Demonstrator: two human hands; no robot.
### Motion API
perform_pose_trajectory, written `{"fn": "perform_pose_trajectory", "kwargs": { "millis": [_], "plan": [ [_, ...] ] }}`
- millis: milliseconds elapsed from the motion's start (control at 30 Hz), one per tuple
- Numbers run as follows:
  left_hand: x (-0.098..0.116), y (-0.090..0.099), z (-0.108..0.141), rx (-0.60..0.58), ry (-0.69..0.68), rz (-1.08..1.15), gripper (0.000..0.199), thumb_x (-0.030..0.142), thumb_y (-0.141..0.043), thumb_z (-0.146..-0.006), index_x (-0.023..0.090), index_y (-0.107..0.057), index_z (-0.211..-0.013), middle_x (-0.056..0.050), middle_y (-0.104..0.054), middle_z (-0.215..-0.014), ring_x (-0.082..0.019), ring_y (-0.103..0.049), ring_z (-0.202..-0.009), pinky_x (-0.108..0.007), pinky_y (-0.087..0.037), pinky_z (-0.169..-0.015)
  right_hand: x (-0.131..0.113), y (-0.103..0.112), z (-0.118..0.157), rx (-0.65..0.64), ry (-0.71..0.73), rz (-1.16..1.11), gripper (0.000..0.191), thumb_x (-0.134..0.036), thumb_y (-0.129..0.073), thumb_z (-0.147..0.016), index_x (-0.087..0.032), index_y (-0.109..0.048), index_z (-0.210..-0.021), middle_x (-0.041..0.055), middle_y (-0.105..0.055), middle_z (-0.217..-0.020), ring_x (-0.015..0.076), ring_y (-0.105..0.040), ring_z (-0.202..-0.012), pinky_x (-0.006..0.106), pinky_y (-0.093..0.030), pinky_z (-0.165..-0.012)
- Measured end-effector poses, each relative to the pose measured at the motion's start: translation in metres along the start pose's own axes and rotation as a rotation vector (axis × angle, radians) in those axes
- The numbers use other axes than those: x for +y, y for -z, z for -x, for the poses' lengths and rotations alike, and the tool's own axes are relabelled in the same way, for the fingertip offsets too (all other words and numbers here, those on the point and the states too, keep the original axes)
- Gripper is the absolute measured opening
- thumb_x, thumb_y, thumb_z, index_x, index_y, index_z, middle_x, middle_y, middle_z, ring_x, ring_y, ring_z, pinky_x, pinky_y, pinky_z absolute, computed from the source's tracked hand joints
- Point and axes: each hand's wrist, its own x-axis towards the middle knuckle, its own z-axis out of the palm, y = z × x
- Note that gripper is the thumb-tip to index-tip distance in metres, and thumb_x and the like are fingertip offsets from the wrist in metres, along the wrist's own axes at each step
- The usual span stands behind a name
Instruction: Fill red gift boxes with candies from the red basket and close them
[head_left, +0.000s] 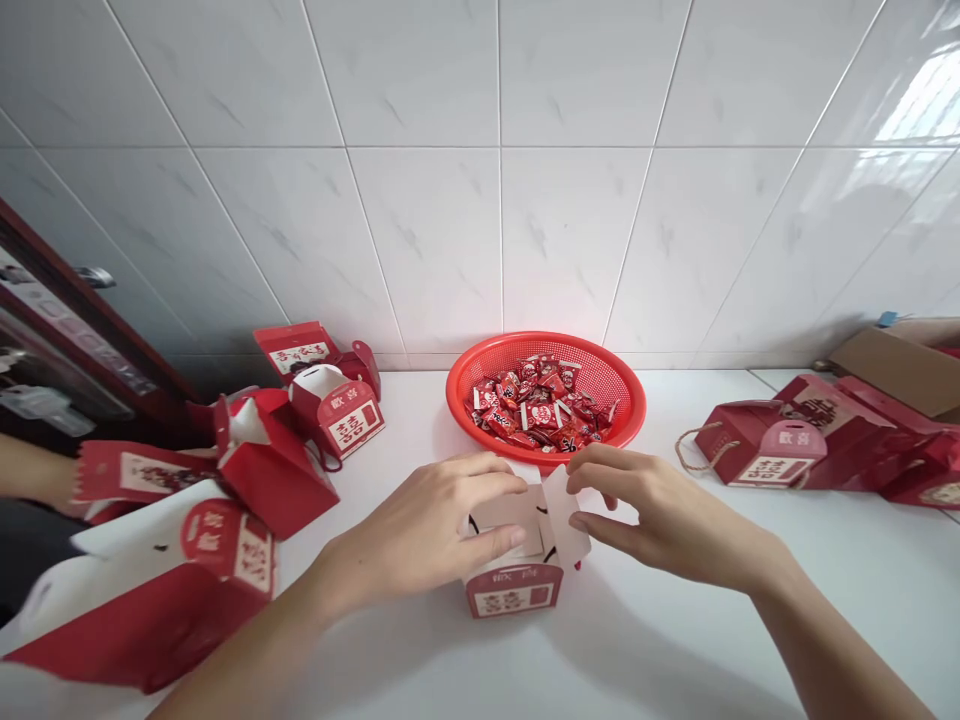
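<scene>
Lower centre of frame: small red-and-white cardboard gift box (514, 598), open-topped, on white tabletop (885, 580). Left hand (431, 520) part-open, thumb and fingers apart over box's left side; cannot tell whether it grips. Right hand (656, 500) half-open, thumb and fingertips apart at raised white cardboard flap (564, 518) on box's right; cannot tell if pinched. Left of frame: cluster of red cardboard boxes (281, 475). Centre, beyond hands: round red plastic mesh basket (637, 395) holding red-wrapped sweets (529, 405).

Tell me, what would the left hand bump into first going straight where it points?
The left hand would likely meet the raised white flap of the open box, just before the right hand, though depth is unclear.
</scene>
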Motion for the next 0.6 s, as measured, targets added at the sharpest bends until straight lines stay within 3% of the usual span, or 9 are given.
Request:
{"fn": "perform_pose_trajectory", "kwargs": {
  "millis": [167, 333, 400, 467, 533, 600],
  "plan": [
    [-0.003, 0.013, -0.013, 0.041, -0.031, 0.061, 0.030, 0.040, -0.060, -0.097, 0.027, -0.074, -0.120, -0.003, -0.075, -0.121, -0.021, -0.071, -0.106, -0.032, -0.056, -0.094, 0.011, 0.005, -0.003, 0.091, 0.014, -0.038, 0.012, -0.026, -0.057, -0.099, -0.022, -0.068, -0.099, 0.0058, -0.071, -0.095, 0.0178, -0.066, -0.077, 0.030, -0.051, -0.065],
    [-0.020, 0.037, -0.065, 0.158, 0.085, 0.037, 0.032, 0.039, -0.060, -0.094, 0.022, -0.075, -0.115, -0.003, -0.077, -0.117, -0.021, -0.070, -0.105, -0.031, -0.053, -0.093, 0.039, 0.003, -0.013, 0.167, -0.110, -0.072, 0.018, -0.024, -0.052, -0.099, -0.021, -0.068, -0.091, 0.0068, -0.071, -0.092, 0.0200, -0.067, -0.082, 0.033, -0.053, -0.071],
    [-0.033, 0.040, -0.094, 0.028, 0.144, -0.010, 0.036, 0.038, -0.060, -0.091, 0.019, -0.074, -0.118, -0.006, -0.076, -0.116, -0.021, -0.069, -0.102, -0.030, -0.053, -0.089, 0.050, -0.001, -0.018, 0.165, -0.153, -0.068, 0.019, -0.023, -0.052, -0.098, -0.020, -0.068, -0.088, 0.0068, -0.071, -0.090, 0.0197, -0.065, -0.078, 0.032, -0.051, -0.069],
    [-0.046, 0.036, -0.122, -0.234, 0.200, -0.094, 0.036, 0.039, -0.065, -0.085, 0.018, -0.076, -0.113, -0.006, -0.077, -0.108, -0.022, -0.070, -0.095, -0.029, -0.052, -0.080, 0.059, -0.006, -0.021, 0.149, -0.172, -0.073, 0.021, -0.025, -0.051, -0.097, -0.020, -0.066, -0.085, 0.0059, -0.070, -0.084, 0.0190, -0.063, -0.074, 0.032, -0.049, -0.068],
    [-0.055, 0.024, -0.144, -0.501, 0.179, -0.170, 0.039, 0.042, -0.073, -0.077, 0.021, -0.077, -0.111, -0.006, -0.076, -0.108, -0.025, -0.070, -0.097, -0.029, -0.051, -0.078, 0.068, -0.010, -0.024, 0.139, -0.185, -0.082, 0.024, -0.029, -0.050, -0.097, -0.020, -0.065, -0.082, 0.0051, -0.069, -0.080, 0.0189, -0.061, -0.072, 0.032, -0.048, -0.067],
    [-0.059, 0.009, -0.159, -0.633, 0.169, -0.239, 0.052, 0.042, -0.078, -0.070, 0.025, -0.073, -0.119, -0.006, -0.075, -0.115, -0.026, -0.069, -0.097, -0.030, -0.051, -0.078, 0.075, -0.015, -0.026, 0.155, -0.203, -0.094, 0.025, -0.032, -0.050, -0.097, -0.020, -0.064, -0.079, 0.0049, -0.069, -0.078, 0.0190, -0.061, -0.071, 0.031, -0.047, -0.065]
  ]
}}
